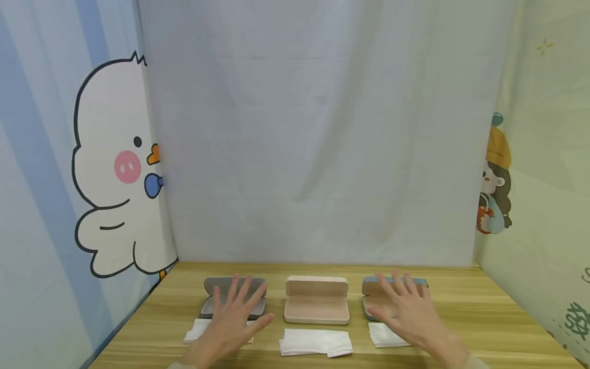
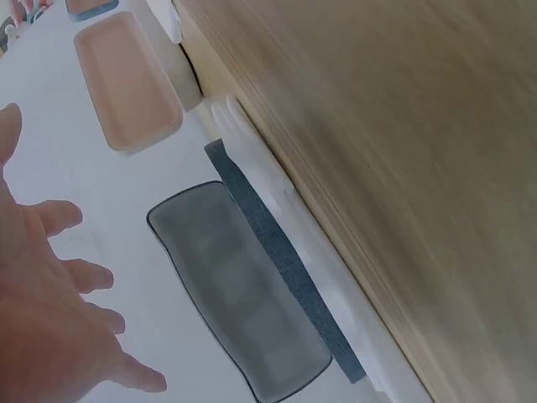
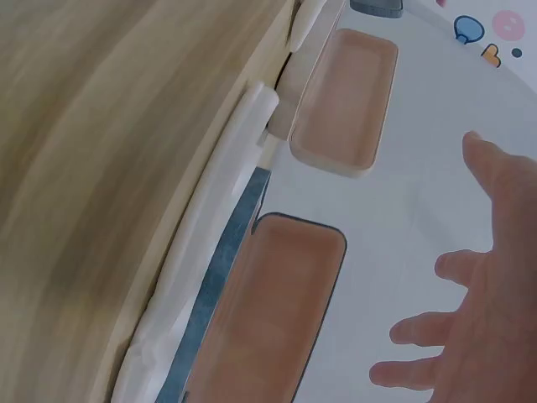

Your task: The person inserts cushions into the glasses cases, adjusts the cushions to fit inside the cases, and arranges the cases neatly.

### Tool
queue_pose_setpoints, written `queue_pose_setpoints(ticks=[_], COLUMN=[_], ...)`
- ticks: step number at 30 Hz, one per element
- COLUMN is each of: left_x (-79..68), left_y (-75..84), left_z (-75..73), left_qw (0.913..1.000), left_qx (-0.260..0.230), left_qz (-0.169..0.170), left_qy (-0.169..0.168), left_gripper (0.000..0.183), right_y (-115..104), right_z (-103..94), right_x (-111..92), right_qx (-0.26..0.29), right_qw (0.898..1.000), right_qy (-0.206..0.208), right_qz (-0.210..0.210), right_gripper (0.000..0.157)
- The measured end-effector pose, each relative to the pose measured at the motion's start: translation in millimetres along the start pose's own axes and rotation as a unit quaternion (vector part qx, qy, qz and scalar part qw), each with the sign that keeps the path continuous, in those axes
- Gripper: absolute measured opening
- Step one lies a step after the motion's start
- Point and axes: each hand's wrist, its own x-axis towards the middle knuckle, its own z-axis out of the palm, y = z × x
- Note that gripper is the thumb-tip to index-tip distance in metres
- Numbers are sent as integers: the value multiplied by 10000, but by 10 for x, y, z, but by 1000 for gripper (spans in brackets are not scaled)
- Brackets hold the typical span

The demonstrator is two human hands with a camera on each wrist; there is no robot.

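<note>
Three opened glasses cases stand in a row on the table: a grey case [image 1: 207, 307] at left, a cream case [image 1: 316, 310] in the middle, a blue case [image 1: 369, 310] at right. A folded white cloth lies before each: left cloth [image 1: 195, 330], middle cloth [image 1: 315, 342], right cloth [image 1: 387, 335]. With fingers spread, my left hand [image 1: 232, 320] hovers in front of the grey case and partly hides it. Likewise my right hand [image 1: 410, 312] is spread before the blue case. Neither hand holds anything. Both wrist views show the case lids raised.
The wooden table [image 1: 465, 318] ends at a grey-white curtain [image 1: 322, 154] behind the cases. A blue curtain with a white cartoon bird [image 1: 110, 118] hangs at left, and a pale green curtain [image 1: 544, 179] at right.
</note>
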Motion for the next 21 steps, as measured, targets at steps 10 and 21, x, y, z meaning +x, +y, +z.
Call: queue_pose_setpoints(ticks=[10,21], left_x=[-78,-122], left_y=[-179,-336], left_z=[-106,-240], left_qw=[9997,9991], left_qx=[-81,-45], left_qz=[-194,-384], left_qy=[140,189], left_gripper=[70,67], right_y=[-277,-591], right_z=[57,185], right_x=[149,305], right_qx=[182,865], right_qw=[9995,9944], right_qy=[-184,-557], right_qz=[-178,-225], right_gripper=[75,77])
